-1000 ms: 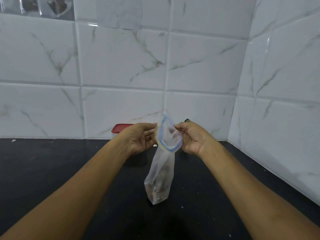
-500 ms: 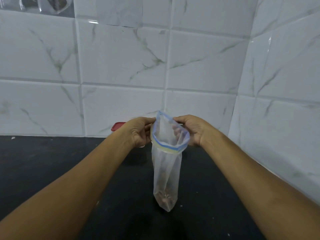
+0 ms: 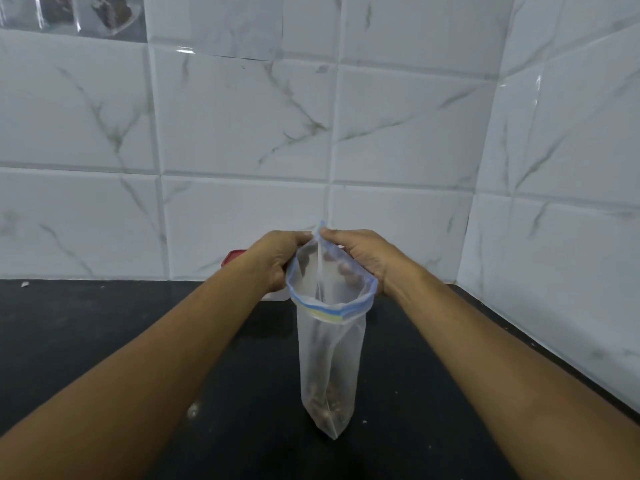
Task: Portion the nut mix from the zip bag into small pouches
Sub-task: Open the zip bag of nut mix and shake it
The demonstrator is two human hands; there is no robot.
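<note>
As left hand (image 3: 275, 263) and right hand (image 3: 367, 258) grip it, zip bag (image 3: 329, 358) gapes.

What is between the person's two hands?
The zip bag: its blue-rimmed open mouth spans the gap, gripped by the left hand and right hand, as the head view shows.

White marble-veined wall tiles (image 3: 242, 126) meet at a corner on the right, above a black countertop (image 3: 69, 327).
</note>
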